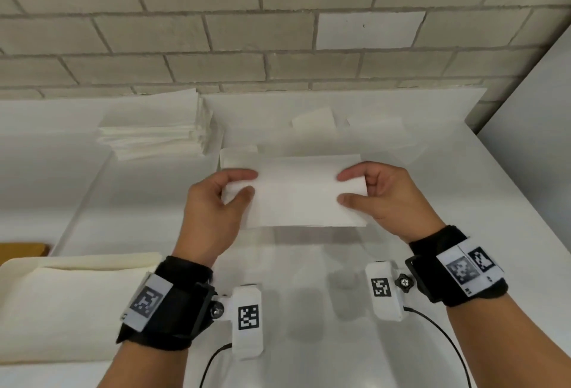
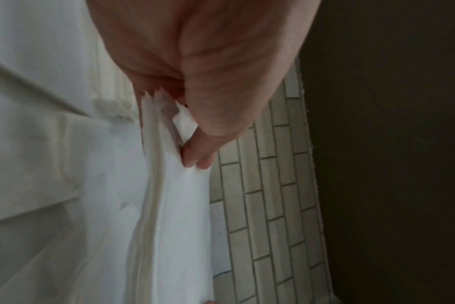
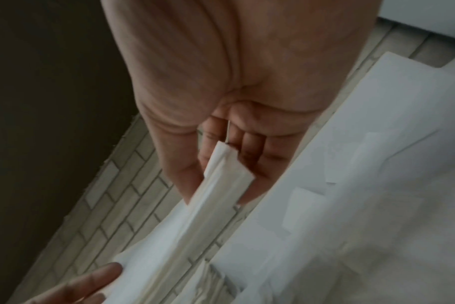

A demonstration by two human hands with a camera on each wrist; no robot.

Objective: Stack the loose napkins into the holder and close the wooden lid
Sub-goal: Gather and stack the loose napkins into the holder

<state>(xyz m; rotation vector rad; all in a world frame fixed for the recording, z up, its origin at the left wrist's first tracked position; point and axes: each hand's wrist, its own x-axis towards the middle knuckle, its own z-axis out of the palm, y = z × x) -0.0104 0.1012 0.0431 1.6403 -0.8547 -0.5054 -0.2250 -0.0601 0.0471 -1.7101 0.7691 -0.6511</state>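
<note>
I hold a thin bundle of white napkins (image 1: 296, 196) above the white counter, one hand at each short end. My left hand (image 1: 248, 183) pinches the left end between thumb and fingers. My right hand (image 1: 343, 188) pinches the right end the same way. The left wrist view shows the layered napkin edges (image 2: 169, 216) running from my fingers (image 2: 198, 156). The right wrist view shows the bundle (image 3: 195, 226) gripped by my curled fingers (image 3: 249, 144). A tall napkin stack (image 1: 154, 137) sits at the back left. A cream container (image 1: 61, 304) lies at the lower left, with a brown wooden edge (image 1: 21, 251) behind it.
Two loose napkins (image 1: 313, 119) (image 1: 374, 123) lie near the brick wall (image 1: 278, 32). Another napkin (image 1: 238, 154) lies flat just beyond the held bundle. A white panel (image 1: 540, 140) bounds the counter on the right. Black cables (image 1: 445, 335) trail from the wrist cameras.
</note>
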